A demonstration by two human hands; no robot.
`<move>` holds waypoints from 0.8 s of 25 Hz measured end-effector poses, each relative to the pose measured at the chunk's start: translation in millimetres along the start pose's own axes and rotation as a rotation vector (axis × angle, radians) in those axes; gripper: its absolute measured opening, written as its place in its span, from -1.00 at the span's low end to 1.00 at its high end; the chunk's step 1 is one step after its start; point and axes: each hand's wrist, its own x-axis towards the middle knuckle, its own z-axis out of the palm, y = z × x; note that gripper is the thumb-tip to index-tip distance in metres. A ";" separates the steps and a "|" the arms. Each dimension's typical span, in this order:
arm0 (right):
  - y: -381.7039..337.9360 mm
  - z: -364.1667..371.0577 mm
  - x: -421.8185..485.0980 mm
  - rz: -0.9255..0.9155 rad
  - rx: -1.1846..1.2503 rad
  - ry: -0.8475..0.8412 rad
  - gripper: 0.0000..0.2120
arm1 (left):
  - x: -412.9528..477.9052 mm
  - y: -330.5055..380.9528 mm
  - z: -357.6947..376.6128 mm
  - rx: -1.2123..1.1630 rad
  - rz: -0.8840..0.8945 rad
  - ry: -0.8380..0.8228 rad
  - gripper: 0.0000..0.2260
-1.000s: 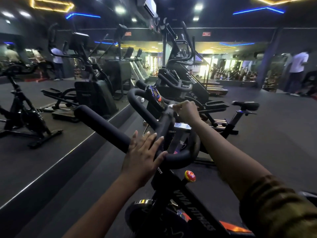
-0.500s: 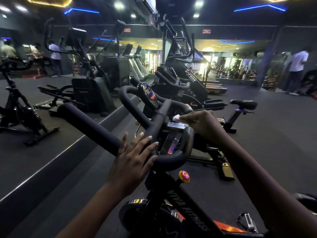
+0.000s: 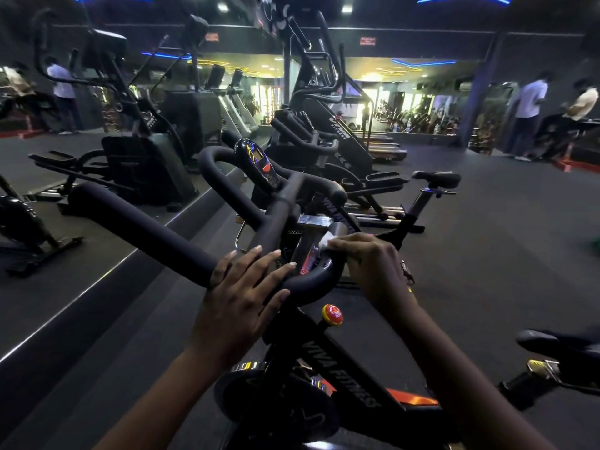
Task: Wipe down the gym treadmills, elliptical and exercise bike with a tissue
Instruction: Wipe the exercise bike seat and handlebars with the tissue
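Left hand (image 3: 243, 300) laid flat on handlebar (image 3: 146, 228), fingers straight. White tissue (image 3: 325, 242) pressed against handlebar bend, clamped by curled right hand (image 3: 367, 264).

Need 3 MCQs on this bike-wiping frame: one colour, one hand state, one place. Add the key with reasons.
1. What colour is the knob below the handlebar?
A. green
B. red with a yellow rim
C. white

2. What is the left hand doing?
A. making a fist in the air
B. resting flat on the handlebar, fingers straight
C. gripping the knob

3. Where is the tissue?
A. on the knob
B. under the left hand
C. under the right hand, on the handlebar

Key:
1 B: the knob's cap is red inside a yellow ring.
2 B: its straight fingers lie across the bar.
3 C: a bit of white shows at the curled right fingertips on the bar.
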 end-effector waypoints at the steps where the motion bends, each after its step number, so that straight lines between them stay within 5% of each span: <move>1: -13.8 1.6 -12.0 0.003 0.003 0.033 -0.75 | 0.0 -0.1 0.4 0.002 -0.001 0.003 -0.53; 6: -61.4 5.2 -54.4 -0.045 -0.029 0.084 -0.64 | 0.0 -1.5 2.1 -0.003 0.002 0.012 -0.54; 9: -25.8 0.2 -28.4 0.079 0.070 0.176 -0.73 | -0.2 -1.8 2.8 0.003 0.001 0.015 -0.54; 12: 19.1 6.2 12.9 0.265 0.064 0.178 -0.61 | -0.4 -1.3 3.5 0.008 -0.008 0.017 -0.53; 15: 18.6 22.8 5.5 0.253 0.109 0.160 -0.54 | -0.8 -0.6 3.9 0.007 -0.016 0.025 -0.53; 20: -22.0 44.2 -55.7 0.384 0.277 0.432 -0.50 | 0.0 -0.4 4.6 -0.003 -0.015 0.042 -0.52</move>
